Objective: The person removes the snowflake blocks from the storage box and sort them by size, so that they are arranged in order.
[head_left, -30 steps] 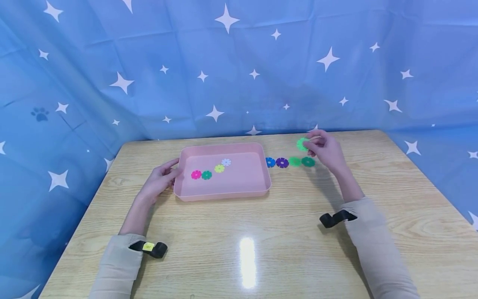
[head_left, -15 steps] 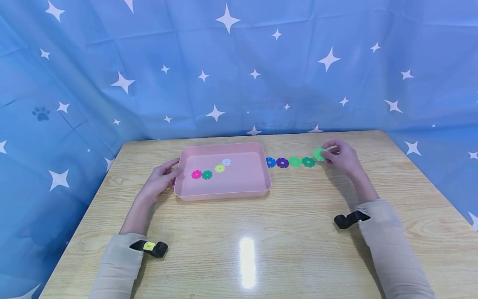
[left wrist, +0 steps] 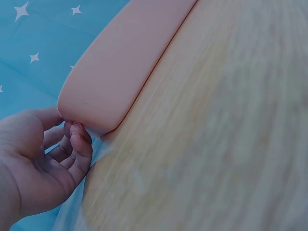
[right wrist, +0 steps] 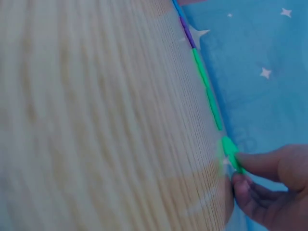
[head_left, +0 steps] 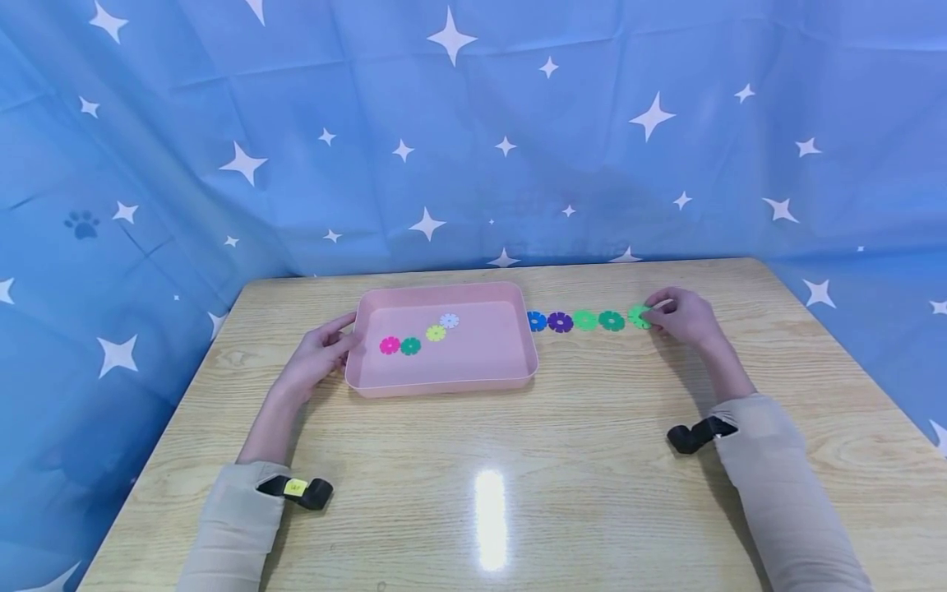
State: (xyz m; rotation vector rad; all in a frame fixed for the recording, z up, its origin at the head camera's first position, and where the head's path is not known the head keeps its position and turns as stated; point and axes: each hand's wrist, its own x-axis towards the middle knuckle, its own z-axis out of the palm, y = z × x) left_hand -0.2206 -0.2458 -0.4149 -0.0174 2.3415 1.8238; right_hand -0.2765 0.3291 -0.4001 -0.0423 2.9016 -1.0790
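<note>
My right hand [head_left: 684, 316] pinches a bright green notched plastic disc [head_left: 638, 317] between thumb and fingers. In the right wrist view the disc [right wrist: 230, 150] is tilted, close over the tabletop. It lines up with the right end of a row made of a blue disc [head_left: 536, 321], a purple disc [head_left: 560, 322], a light green disc [head_left: 584, 320] and a dark green disc [head_left: 611, 321], with a small gap before it. My left hand [head_left: 318, 358] grips the left end of a pink tray [head_left: 481, 353], thumb at the rim; the left wrist view shows fingers curled against its outer wall [left wrist: 106, 67].
Inside the tray lie a pink disc [head_left: 390, 345], a green disc [head_left: 410, 346], a yellow disc [head_left: 436, 333] and a white disc [head_left: 449, 321]. The tray's right wall stands right beside the blue disc. A blue starry curtain [head_left: 355, 99] hangs behind the wooden table [head_left: 414, 477].
My right hand has carried the bright green disc rightward from above the row, then down toward the table beside the dark green disc. My left hand and the tray have stayed put.
</note>
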